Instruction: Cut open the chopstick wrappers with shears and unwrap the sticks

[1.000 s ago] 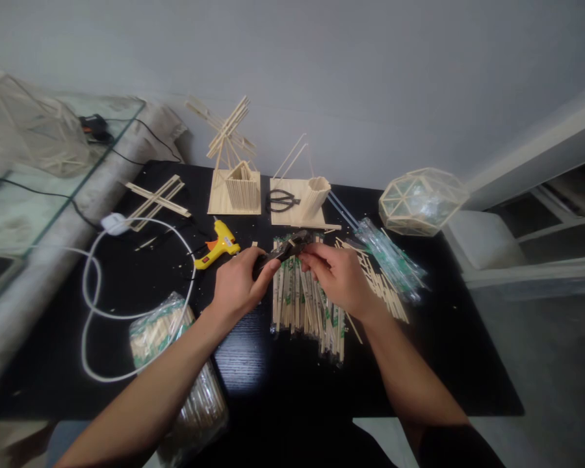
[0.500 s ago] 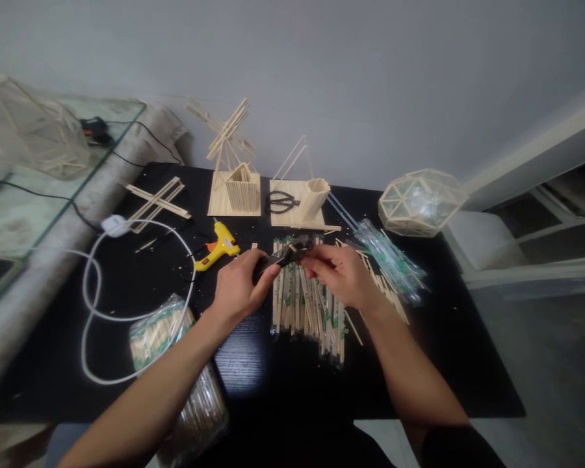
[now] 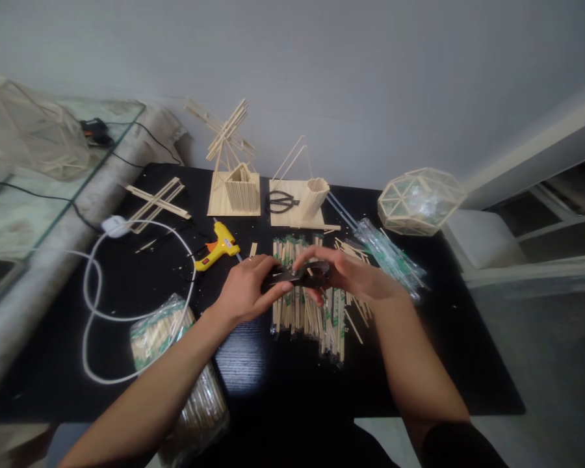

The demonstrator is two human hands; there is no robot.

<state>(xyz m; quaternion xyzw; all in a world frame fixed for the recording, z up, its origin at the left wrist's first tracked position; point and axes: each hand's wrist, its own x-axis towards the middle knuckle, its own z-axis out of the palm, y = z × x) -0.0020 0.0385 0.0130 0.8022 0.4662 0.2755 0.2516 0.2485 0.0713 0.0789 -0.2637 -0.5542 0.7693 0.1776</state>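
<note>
Above the wrapped chopsticks (image 3: pixel 305 312), a dark metal tool that looks like pliers (image 3: pixel 299 275) lies crosswise between my hands. My left hand (image 3: pixel 246 286) grips its left end, thumb below and fingers over the top. At the other end, my right hand (image 3: pixel 346 273) has its fingers curled around the tool. Its exact kind is hard to make out because the fingers cover both ends. Just left of my left hand lies a yellow glue gun (image 3: pixel 218 247). Loose sticks (image 3: pixel 355 312) are scattered beneath my right hand.
Behind stand a stick windmill model (image 3: pixel 241 188) and a stick cup on a wooden base (image 3: pixel 314 198), with black scissors (image 3: pixel 281 201) on that base. A stick polyhedron (image 3: pixel 422 203) is at right. A white cable (image 3: pixel 85 325) loops at left near bagged chopsticks (image 3: pixel 158 331).
My right hand has shifted from pinching near the tool's right end to curling over it. The tool has come slightly nearer and turned more level.
</note>
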